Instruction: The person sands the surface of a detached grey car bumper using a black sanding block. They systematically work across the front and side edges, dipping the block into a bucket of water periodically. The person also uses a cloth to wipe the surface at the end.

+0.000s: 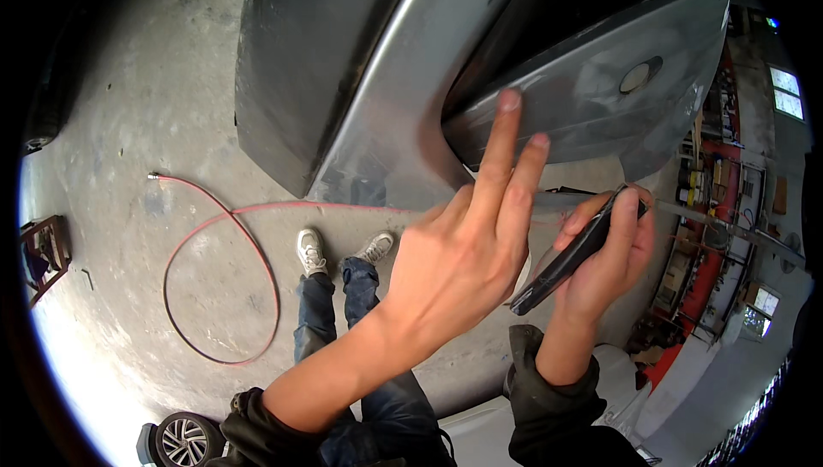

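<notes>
My left hand point(467, 248) reaches across the middle with its index and middle fingers stretched out and holding nothing. Its fingertips lie over the lower part of a grey car body panel point(566, 111) with a round opening; whether they touch it I cannot tell. My right hand point(621, 248), just to the right, grips a flat black block point(579, 254), tilted and seen nearly edge-on, between thumb and fingers. Left of the panel runs a curved grey body edge point(386, 98) with dull, scuffed patches.
A red hose point(276, 287) lies looped on the concrete floor point(129, 253) at left. My shoes point(310, 251) stand below the car body. Cluttered shelves point(686, 261) line the right side. A car wheel point(184, 440) shows at the lower left, near a pale car surface point(480, 433).
</notes>
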Action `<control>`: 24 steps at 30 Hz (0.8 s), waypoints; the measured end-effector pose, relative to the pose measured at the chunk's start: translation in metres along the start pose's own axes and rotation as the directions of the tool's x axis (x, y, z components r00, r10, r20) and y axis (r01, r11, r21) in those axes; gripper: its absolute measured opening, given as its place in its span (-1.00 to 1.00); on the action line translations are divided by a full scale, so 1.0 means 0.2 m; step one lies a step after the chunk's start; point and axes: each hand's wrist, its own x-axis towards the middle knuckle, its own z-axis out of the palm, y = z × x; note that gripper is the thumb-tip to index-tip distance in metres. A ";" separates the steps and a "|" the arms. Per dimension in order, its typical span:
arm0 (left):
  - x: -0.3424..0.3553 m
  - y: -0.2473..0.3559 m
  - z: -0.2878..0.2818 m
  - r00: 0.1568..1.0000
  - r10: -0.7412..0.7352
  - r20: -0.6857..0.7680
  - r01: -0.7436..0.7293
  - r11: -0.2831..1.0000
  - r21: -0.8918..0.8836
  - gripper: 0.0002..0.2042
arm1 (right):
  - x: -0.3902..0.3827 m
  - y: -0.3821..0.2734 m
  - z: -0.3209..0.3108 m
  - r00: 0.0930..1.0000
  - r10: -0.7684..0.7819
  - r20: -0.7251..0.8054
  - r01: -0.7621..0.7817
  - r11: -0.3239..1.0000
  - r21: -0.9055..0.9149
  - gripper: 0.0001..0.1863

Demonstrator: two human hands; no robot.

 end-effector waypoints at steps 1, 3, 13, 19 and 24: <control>0.02 -0.01 0.00 1.000 0.027 -0.008 -0.027 1.000 0.015 -0.21 | 0.00 0.00 0.00 1.000 -0.003 -0.001 0.003 1.000 -0.010 -0.77; 0.04 -0.03 0.00 0.998 0.059 -0.008 -0.058 0.995 0.084 -0.22 | 0.00 -0.01 -0.01 1.000 0.007 -0.011 -0.007 1.000 -0.002 -0.78; -0.05 0.07 -0.15 0.972 -0.128 0.196 0.049 0.930 0.365 -0.31 | 0.04 -0.01 0.09 0.980 0.055 0.193 -0.042 0.997 -0.068 -0.87; -0.07 0.12 -0.17 0.948 -0.146 0.283 0.028 0.924 0.382 -0.32 | 0.17 0.00 0.23 0.935 -0.090 0.343 0.169 0.963 -0.210 -0.88; -0.11 0.07 -0.16 0.965 -0.077 0.251 -0.014 0.939 0.342 -0.43 | 0.19 0.00 0.30 0.936 -0.133 0.327 0.228 0.934 -0.273 -0.83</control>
